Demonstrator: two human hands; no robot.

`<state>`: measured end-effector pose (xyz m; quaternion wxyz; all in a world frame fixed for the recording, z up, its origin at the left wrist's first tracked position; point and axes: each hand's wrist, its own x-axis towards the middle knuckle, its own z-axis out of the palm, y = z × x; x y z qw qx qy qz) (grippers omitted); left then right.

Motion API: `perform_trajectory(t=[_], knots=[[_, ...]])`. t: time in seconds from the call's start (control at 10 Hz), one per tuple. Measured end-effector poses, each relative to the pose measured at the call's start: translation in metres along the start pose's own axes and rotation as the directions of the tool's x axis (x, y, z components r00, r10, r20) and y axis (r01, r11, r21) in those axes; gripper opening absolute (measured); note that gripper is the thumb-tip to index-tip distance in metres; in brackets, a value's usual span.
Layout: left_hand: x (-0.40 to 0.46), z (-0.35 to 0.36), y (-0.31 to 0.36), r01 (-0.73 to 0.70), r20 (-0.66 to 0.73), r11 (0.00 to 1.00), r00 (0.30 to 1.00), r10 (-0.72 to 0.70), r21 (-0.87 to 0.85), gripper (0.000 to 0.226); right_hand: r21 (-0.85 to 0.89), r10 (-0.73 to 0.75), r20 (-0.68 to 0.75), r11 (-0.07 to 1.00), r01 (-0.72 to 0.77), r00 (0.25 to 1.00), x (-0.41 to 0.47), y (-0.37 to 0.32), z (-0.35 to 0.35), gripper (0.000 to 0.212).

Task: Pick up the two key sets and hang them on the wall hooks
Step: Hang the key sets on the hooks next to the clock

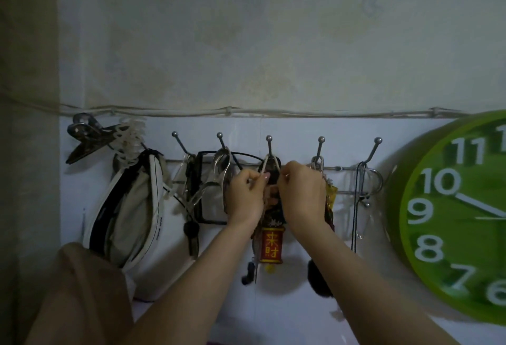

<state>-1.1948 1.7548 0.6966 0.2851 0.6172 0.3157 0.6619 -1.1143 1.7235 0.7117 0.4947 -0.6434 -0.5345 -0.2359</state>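
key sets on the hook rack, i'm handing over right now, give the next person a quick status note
Left hand: raised at the middle hook, fingers pinching the pale loop of the key set with the red charm.
Right hand: pinching the other side of the same loop.
The loop looks seated over the middle hook, and the red charm dangles below the hands.
A second bunch hangs by a metal ring from the next hook to the right; I cannot tell whether it is the other key set.
Left to do: release, check the loop holds, and confirm both sets are up.
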Motion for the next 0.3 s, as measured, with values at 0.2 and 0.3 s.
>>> perform_trajectory(t=[0.2,0.3], knots=[[-0.008,-0.002,-0.001,-0.057,0.069,0.982,0.997,0.045,0.178,0.01,-0.103,-0.073,0.091,0.991,0.082,0.993,-0.003,0.002,-0.005,0.022],[-0.025,-0.01,-0.001,-0.244,0.162,0.827,0.969,0.187,0.507,0.012,-0.215,-0.091,0.23,0.966,0.141,0.969,-0.015,0.009,-0.02,0.02]])
